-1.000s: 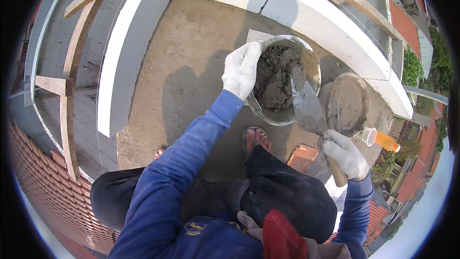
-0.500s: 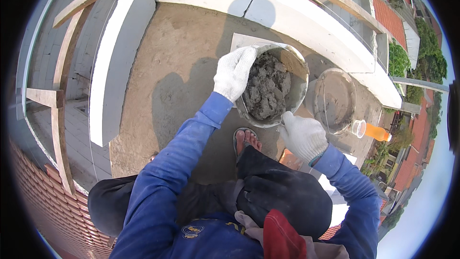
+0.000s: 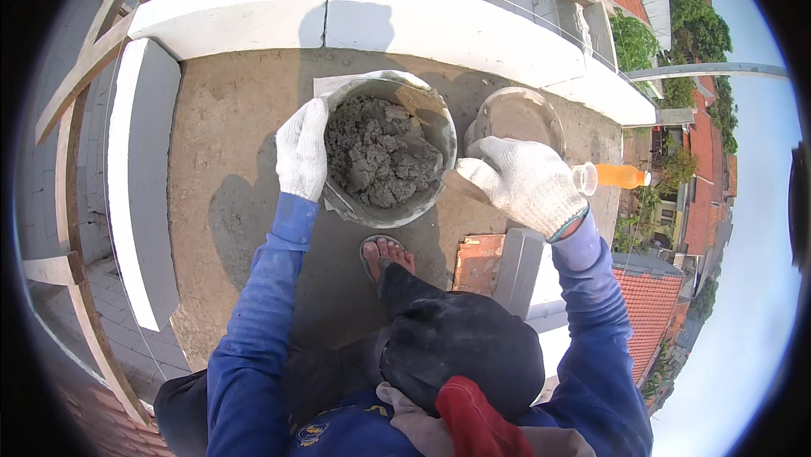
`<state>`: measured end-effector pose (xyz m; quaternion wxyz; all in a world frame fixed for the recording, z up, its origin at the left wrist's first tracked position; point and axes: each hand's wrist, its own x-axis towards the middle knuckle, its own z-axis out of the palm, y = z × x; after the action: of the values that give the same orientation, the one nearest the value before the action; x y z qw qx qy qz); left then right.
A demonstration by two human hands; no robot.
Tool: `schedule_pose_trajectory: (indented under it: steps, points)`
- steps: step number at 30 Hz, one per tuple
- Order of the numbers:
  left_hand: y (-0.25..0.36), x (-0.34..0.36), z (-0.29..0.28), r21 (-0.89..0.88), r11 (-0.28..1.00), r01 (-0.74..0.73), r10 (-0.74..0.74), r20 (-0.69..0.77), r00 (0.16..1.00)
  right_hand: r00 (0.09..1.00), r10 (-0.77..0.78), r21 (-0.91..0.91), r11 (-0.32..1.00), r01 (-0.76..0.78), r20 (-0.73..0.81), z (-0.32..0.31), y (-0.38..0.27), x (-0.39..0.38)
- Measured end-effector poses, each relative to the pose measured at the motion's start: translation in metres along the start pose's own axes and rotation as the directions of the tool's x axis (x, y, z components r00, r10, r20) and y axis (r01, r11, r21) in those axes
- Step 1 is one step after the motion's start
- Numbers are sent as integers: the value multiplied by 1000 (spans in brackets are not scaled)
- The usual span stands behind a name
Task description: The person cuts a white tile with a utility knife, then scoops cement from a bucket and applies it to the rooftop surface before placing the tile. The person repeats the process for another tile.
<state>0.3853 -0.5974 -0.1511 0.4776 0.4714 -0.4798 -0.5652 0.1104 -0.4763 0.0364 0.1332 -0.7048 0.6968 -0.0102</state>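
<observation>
Beyond the foot, the bucket of grey mortar looked heavy, its load stiff and clingy, best steadied by the left rim, which the left hand gripped, while the right hand clasped a mostly hidden handle farther right.

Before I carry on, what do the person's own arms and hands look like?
The left hand and right hand both wear off-white knitted work gloves. The right glove's cuff has a blue-green edge, with a sliver of wrist showing beyond it. Both arms are in long blue sleeves, creased along the forearms. No cables show on them.
</observation>
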Motion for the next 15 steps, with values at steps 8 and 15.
schedule_pose_trajectory:
  steps: [8, 15]
  points:
    - [-33, 10, -8, 16, 999, 46, -45, -63, 997, 457, 889, 388, 431, -814, -28, 0, 232, -125]
    - [-39, 13, -21, 51, 998, 39, -32, -117, 993, 334, 933, 601, 345, -721, -134, 188, 329, -168]
